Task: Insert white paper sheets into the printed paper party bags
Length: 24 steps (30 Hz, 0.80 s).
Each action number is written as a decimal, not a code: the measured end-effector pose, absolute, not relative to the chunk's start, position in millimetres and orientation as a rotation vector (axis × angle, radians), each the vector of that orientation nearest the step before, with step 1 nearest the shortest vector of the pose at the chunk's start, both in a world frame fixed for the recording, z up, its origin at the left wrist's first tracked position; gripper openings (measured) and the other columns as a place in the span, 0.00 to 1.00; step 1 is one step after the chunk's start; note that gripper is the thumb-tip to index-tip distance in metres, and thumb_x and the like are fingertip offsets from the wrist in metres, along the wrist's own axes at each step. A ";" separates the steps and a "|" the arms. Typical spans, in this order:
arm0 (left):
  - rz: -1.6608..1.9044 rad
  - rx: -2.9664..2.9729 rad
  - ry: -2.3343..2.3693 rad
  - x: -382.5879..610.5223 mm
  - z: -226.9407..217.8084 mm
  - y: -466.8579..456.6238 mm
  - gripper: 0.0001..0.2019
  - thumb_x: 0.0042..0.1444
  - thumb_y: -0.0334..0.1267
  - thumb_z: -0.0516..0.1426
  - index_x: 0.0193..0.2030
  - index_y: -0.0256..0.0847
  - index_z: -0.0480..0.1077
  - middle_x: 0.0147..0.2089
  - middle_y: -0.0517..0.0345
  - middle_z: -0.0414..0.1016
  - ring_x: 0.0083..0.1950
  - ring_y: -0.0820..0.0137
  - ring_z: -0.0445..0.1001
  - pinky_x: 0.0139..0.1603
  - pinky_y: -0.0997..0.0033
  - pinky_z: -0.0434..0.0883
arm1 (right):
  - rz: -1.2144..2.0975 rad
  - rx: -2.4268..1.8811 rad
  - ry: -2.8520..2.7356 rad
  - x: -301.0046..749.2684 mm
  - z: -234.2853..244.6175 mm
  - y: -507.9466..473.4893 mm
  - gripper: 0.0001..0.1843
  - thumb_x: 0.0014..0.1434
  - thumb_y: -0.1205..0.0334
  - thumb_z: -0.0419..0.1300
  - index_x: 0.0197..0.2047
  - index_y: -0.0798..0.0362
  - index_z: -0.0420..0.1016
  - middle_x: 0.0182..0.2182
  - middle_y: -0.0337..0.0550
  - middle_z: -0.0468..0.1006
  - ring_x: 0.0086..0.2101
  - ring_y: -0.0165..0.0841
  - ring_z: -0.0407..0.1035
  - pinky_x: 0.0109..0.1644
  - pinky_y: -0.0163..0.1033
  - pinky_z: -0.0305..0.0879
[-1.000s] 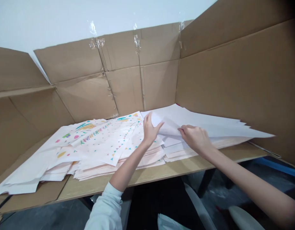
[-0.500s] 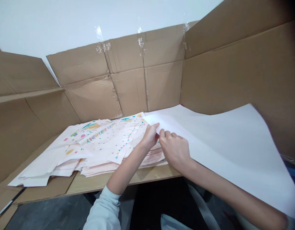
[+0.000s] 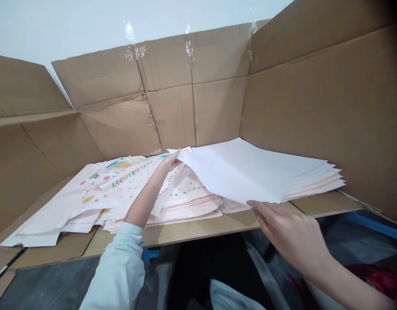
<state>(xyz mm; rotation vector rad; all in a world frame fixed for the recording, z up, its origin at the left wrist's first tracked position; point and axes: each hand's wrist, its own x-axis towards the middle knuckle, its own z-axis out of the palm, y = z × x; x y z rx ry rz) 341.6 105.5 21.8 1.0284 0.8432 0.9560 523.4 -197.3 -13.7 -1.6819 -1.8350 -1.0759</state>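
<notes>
Left hand pinches the far corner of a bundle of white sheets between thumb and fingers, while the right hand comes up at the bundle's near edge, its fingers loosely spread; in the head view, one cannot tell whether they grip the paper or only touch it. The bundle is held up at a slant, its long axis running from the left hand out to the right, and it lies ahead of the right hand, which is the nearer at that edge. Its exact sheet count cannot be told; several edges fan out at the right. To the left sits one pile of Happy Birthday printed sheets on a light wood tabletop, backed by flattened cardboard panels; a pale sleeve covers the left forearm.
</notes>
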 end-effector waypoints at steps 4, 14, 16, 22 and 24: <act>0.785 1.356 0.984 318.5 13.2 91.8 0.21 0.57 0.49 0.43 0.38 0.33 0.66 0.41 0.47 0.71 0.36 0.69 0.72 0.38 0.70 0.68 | -0.923 -1.355 -1.783 511.9 -13.9 -167.3 0.08 0.57 0.68 0.51 0.37 0.56 0.71 0.29 0.39 0.75 0.29 0.25 0.68 0.34 0.29 0.59; -0.016 2.631 1.880 271.9 -27.3 36.7 0.14 0.45 0.30 0.50 0.36 0.29 0.72 0.37 0.39 0.71 0.37 0.60 0.71 0.32 0.71 0.65 | -0.492 -1.266 -2.002 464.4 -47.9 -81.9 0.13 0.56 0.66 0.50 0.43 0.57 0.70 0.36 0.44 0.74 0.37 0.30 0.68 0.41 0.35 0.60; 0.037 2.645 1.943 266.0 -26.7 40.7 0.15 0.45 0.26 0.48 0.38 0.28 0.71 0.37 0.37 0.71 0.39 0.60 0.71 0.34 0.70 0.65 | -0.366 -1.286 -2.097 468.2 -54.8 -80.0 0.16 0.53 0.69 0.51 0.46 0.56 0.69 0.41 0.44 0.73 0.41 0.32 0.67 0.46 0.38 0.59; 0.492 2.131 1.986 231.5 -16.2 68.1 0.10 0.41 0.36 0.58 0.32 0.34 0.73 0.30 0.51 0.72 0.33 0.68 0.70 0.32 0.76 0.63 | -0.203 -1.450 -2.157 517.1 -71.3 -85.6 0.26 0.50 0.77 0.45 0.51 0.55 0.66 0.47 0.45 0.70 0.48 0.34 0.63 0.53 0.45 0.56; 0.622 1.911 1.908 221.2 -17.0 75.6 0.14 0.40 0.40 0.60 0.33 0.34 0.72 0.25 0.56 0.70 0.27 0.73 0.68 0.27 0.78 0.61 | -0.164 -1.431 -2.118 536.1 -74.5 -87.2 0.25 0.51 0.77 0.44 0.51 0.56 0.67 0.48 0.44 0.69 0.49 0.32 0.63 0.53 0.42 0.58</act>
